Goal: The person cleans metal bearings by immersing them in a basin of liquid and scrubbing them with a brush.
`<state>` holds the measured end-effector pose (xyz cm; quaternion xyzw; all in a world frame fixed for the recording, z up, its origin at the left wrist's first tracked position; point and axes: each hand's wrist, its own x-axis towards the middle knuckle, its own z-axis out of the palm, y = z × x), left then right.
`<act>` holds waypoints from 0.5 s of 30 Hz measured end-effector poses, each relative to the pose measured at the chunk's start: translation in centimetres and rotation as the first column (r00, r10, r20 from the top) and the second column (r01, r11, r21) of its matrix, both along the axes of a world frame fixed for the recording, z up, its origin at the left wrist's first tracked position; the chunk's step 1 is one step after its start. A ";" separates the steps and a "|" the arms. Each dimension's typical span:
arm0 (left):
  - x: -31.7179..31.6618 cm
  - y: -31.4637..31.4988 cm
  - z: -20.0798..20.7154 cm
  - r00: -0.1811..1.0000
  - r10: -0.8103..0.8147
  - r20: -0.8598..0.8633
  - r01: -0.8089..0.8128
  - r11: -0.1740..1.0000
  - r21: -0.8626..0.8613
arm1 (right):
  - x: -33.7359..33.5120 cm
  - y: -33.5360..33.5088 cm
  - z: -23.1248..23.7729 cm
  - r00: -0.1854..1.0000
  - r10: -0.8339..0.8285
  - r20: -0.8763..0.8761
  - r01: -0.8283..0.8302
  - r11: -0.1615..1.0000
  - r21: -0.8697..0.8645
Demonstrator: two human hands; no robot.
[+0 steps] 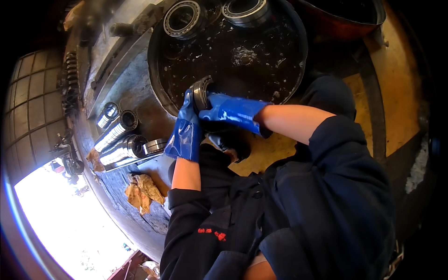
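Both my hands wear long blue rubber gloves. A metal roller bearing [201,92] is held between them, tilted on edge over the near rim of a round dark pan [219,58] with a wet, speckled surface. My left hand [187,108] is closed on the bearing's left side. Against its right lower side, my right hand [217,105] is closed too, its fingers partly hidden. Two more bearings lie at the pan's far side: one bearing [183,21] to the left and another bearing [246,13] to the right.
Left of the pan, rows of stacked bearing rings [122,143] lie on a surface, with a single bearing [155,146] at their end. Crumpled brown paper [143,192] lies nearer me. A reddish drum [343,21] stands at the far right.
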<state>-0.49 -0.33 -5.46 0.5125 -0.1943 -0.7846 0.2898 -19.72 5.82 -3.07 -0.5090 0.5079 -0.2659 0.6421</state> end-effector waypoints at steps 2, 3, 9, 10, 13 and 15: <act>2.9 0.4 0.3 0.992 -0.017 -0.127 0.007 0.997 -0.077 | 2.3 0.4 2.2 0.997 -0.072 0.012 0.073 0.994 -0.076; 2.8 0.5 0.7 0.980 -0.049 -0.193 0.029 0.994 -0.106 | 2.3 0.5 2.1 0.994 -0.083 0.069 0.087 0.995 -0.054; 0.2 2.3 2.6 0.993 0.086 -0.087 -0.092 0.994 -0.066 | 0.2 2.2 4.8 0.986 -0.056 0.159 0.074 0.991 -0.110; -1.4 2.7 3.8 0.991 0.128 -0.026 -0.129 0.990 -0.057 | -0.4 3.0 4.7 0.954 -0.117 0.276 0.179 0.961 -0.211; -4.2 4.2 6.4 0.970 0.216 0.116 -0.185 0.956 -0.229 | -1.6 2.8 6.9 0.988 0.013 -0.156 -0.030 0.994 -0.104; -3.4 4.4 6.1 0.958 0.255 0.131 -0.198 0.919 -0.341 | -1.3 4.1 7.7 0.958 -0.166 -0.233 0.081 0.938 -0.337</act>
